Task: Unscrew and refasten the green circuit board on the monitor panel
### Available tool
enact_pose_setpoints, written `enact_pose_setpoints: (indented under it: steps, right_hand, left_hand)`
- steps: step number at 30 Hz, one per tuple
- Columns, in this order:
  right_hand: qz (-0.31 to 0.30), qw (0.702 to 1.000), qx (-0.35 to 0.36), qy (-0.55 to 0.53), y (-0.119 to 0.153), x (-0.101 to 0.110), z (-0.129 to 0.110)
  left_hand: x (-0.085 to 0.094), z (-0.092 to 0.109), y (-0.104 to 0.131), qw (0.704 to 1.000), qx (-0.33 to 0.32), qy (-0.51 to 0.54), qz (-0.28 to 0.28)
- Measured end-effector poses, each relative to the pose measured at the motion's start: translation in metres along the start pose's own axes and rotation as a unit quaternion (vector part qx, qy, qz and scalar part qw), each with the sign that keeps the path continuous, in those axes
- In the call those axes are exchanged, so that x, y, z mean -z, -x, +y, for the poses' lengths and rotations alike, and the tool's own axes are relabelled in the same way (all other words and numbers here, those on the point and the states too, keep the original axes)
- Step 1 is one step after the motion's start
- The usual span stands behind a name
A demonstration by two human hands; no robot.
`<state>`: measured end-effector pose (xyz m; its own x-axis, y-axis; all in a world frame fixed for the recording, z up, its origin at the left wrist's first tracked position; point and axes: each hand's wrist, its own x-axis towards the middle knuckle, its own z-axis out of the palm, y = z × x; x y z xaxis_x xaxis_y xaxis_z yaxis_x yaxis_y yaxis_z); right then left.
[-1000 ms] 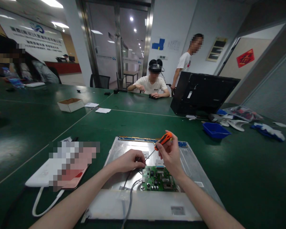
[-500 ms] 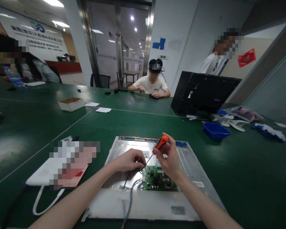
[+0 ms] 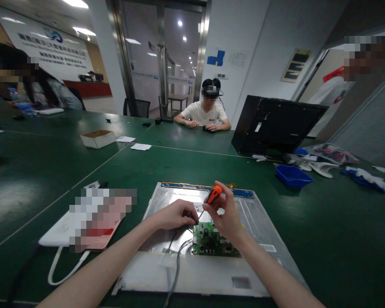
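Observation:
An orange and black screwdriver (image 3: 215, 195) is gripped in my right hand (image 3: 228, 216). It leans, with its shaft running down-left to the upper left corner of a green circuit board (image 3: 207, 241). At that corner my left hand (image 3: 182, 214) has its fingers pinched together close to the tip; what they hold, if anything, is hidden. The board lies on the silver metal back of a display panel (image 3: 259, 226), which carries a narrow blue board strip (image 3: 244, 193) along its far edge. A grey cable (image 3: 177, 267) runs from the board's left side toward the near edge.
On the left lie a white power bank-like device (image 3: 56, 229) and a pink phone (image 3: 98, 241), joined by a white cable (image 3: 53, 271). Rightward are a blue tray (image 3: 293, 176), a black monitor (image 3: 279, 124) and gloves (image 3: 365, 177). A white box (image 3: 98, 140) stands farther back. A person (image 3: 208, 111) sits opposite.
The screwdriver handle has dipped slightly and shifted a little left in my right hand. My left hand stays at the board's corner. A person at the back right has moved farther right.

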<state>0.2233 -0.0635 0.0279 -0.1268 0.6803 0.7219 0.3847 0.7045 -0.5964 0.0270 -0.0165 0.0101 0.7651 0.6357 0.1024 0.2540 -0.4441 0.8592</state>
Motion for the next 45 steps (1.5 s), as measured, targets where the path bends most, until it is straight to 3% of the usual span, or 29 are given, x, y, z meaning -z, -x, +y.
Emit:
enact_pose_setpoints:
  steps: [20, 29, 38, 45]
  right_hand:
    - [0.005, 0.998, 0.067, 0.022, 0.0002, -0.0017, 0.0017]
    - [-0.054, 0.998, 0.040, -0.016, 0.0006, 0.0020, -0.0010]
    - [-0.018, 0.997, 0.063, 0.037, 0.0020, -0.0004, 0.0025]
    - [-0.045, 0.997, 0.056, 0.019, 0.0024, 0.0021, 0.0017]
  left_hand:
    - [0.0008, 0.0040, 0.0007, 1.000, 0.014, -0.007, -0.012]
    - [0.0017, 0.0014, 0.0004, 1.000, -0.006, -0.006, -0.009]
    - [0.0019, 0.0003, -0.0001, 1.000, -0.013, -0.003, -0.013]
    - [0.0021, 0.0022, 0.0008, 1.000, 0.013, -0.005, -0.005]
